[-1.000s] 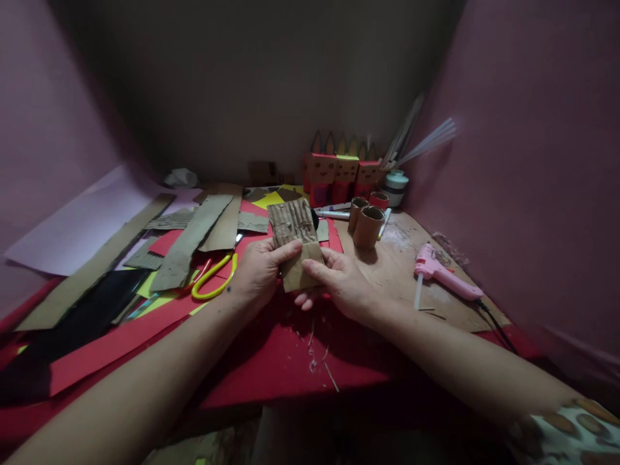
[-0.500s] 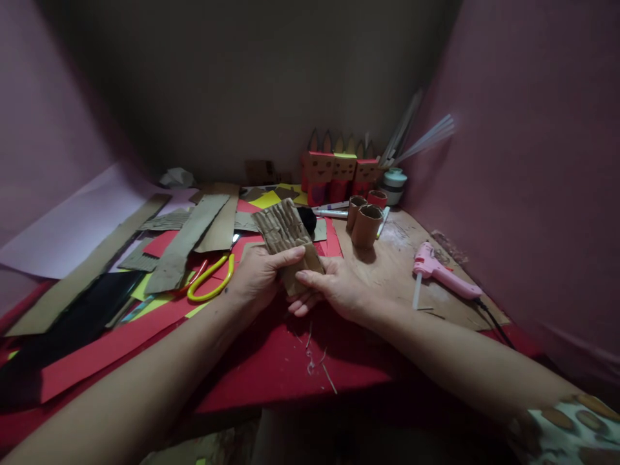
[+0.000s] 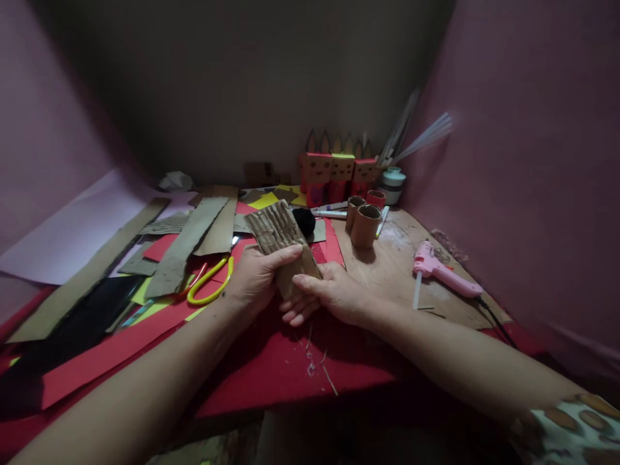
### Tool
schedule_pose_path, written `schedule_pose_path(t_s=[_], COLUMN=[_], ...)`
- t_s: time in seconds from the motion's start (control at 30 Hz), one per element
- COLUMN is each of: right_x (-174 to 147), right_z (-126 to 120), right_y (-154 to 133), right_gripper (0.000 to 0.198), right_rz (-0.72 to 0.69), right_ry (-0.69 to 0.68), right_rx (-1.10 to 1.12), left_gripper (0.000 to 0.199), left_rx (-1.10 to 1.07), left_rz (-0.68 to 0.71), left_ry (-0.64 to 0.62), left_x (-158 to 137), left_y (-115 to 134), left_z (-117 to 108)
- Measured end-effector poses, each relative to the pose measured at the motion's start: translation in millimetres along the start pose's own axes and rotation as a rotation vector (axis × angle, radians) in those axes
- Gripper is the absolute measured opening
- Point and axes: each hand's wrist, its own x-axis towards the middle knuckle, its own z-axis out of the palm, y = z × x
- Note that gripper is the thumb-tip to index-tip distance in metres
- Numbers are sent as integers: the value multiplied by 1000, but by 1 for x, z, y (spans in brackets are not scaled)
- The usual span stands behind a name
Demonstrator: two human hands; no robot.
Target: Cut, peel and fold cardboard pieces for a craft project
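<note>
Both my hands grip one piece of corrugated cardboard (image 3: 275, 227), held tilted above the red front of the table. Its far part shows bare ridges; the near part is smooth brown. My left hand (image 3: 256, 274) pinches its left side with the thumb on top. My right hand (image 3: 329, 290) holds the near right corner, thumb above and fingers beneath. Left of my left hand lie scissors (image 3: 209, 298) with yellow and red handles. Beyond the piece are a black round thing (image 3: 304, 221) and brown cardboard tubes (image 3: 367, 226).
A pink glue gun (image 3: 438, 271) with its cord lies on a wooden board (image 3: 397, 284) at right. Cardboard strips (image 3: 186, 248) and coloured paper (image 3: 121, 349) cover the left. Paper figures with faces (image 3: 317, 171) and a lidded jar (image 3: 392, 186) stand at the back.
The cardboard piece has shifted slightly left and tilted a little in my hands. My right hand's fingers have moved slightly down and left beneath it. Both hands keep their hold.
</note>
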Motion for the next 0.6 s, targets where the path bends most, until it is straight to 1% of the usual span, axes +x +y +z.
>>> schedule_pose_path(t_s=[0.1,0.2,0.33,0.43,0.53,0.6], right_x=[0,2,3,3,1,0], right_z=[1,0,-2,-3,-2,-1], right_y=[-2,-3,-5,-6,-7,-7], right_gripper=[43,41,35,32,34,36], right_rz=[-15,-61,-75,-59,-39,-34], right_ry=[-36,6,70,68,2,-37], right_rx=[45,94,126,137,158,177], left_gripper=[18,21,32,32,28,26], left_rx=[25,80,76,91,102,102], left_rz=[-12,-60,-168,-149,-119,-114], left_ry=[0,-47,-121,-86,-43,-59], left_x=[-1,-1,3,4,4,3], left_y=[1,0,2,3,2,2], left_z=[0,-2,-5,-7,-7,-7])
